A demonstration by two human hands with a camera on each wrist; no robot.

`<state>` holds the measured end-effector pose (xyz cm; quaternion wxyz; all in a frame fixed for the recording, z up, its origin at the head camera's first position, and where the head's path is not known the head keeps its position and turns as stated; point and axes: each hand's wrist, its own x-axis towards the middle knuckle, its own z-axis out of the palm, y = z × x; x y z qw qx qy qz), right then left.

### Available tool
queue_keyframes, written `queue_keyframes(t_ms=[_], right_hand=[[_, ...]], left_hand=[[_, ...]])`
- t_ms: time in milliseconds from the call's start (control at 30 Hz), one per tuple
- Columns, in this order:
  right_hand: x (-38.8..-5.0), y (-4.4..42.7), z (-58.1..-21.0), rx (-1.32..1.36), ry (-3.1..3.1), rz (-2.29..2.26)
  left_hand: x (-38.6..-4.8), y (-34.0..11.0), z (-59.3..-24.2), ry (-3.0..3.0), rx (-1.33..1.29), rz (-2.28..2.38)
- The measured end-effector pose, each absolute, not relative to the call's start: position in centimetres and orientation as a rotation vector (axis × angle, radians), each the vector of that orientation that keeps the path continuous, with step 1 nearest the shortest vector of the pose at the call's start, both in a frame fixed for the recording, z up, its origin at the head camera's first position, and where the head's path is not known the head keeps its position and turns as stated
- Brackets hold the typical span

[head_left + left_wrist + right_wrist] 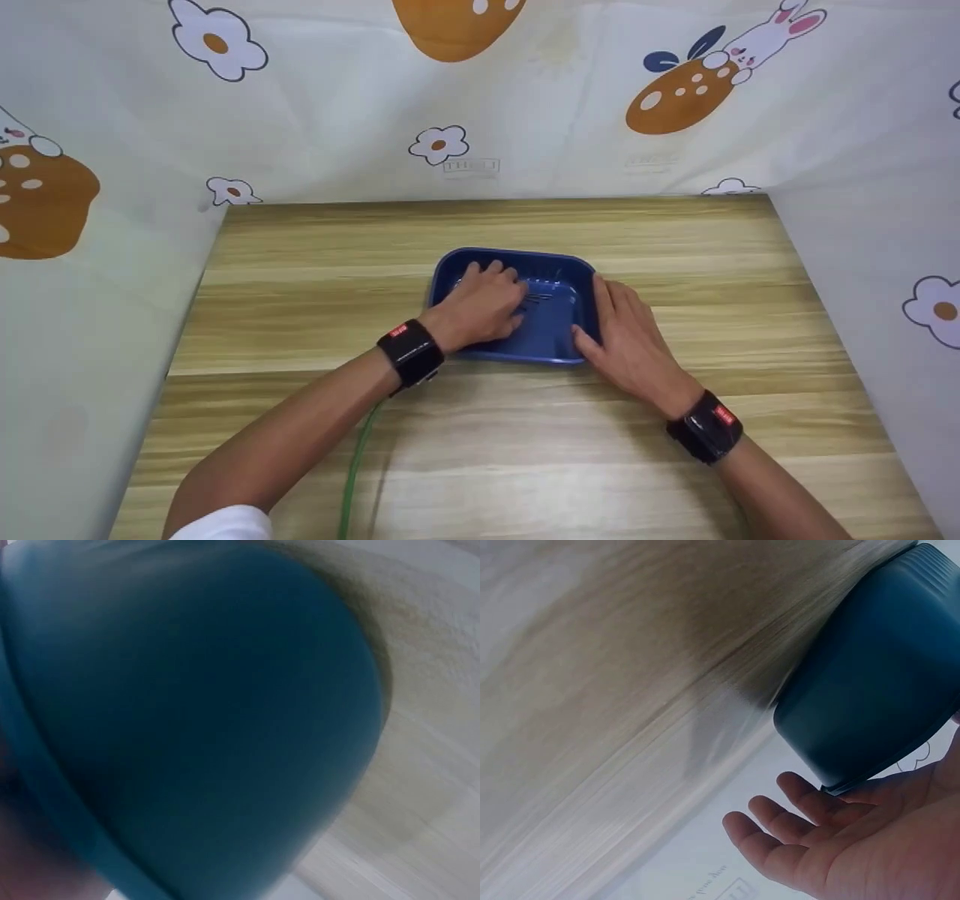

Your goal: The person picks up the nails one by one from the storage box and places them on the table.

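Your head view is bright, with pale glare on the near worktop [510, 450]. Your left wrist view is blurred; in your right one, soft shadow lies beside the tray [870, 675].

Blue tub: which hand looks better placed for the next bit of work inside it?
Probably the left hand: it reaches down inside the blue tub. The right hand is at the tub's right end, thumb inside and fingers outside, so it seems better suited to steadying.
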<state>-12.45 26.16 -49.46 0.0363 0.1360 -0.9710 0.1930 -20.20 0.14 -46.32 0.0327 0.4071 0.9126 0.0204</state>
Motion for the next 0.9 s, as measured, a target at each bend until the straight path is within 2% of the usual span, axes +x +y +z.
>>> queue_keyframes(t_ms=[900], right_hand=[[-12.14, 26.3, -49.23, 0.404, -2.936, 0.65]], left_hand=[[-21.05, 0.52, -47.23, 2.811, 1.287, 0.044]])
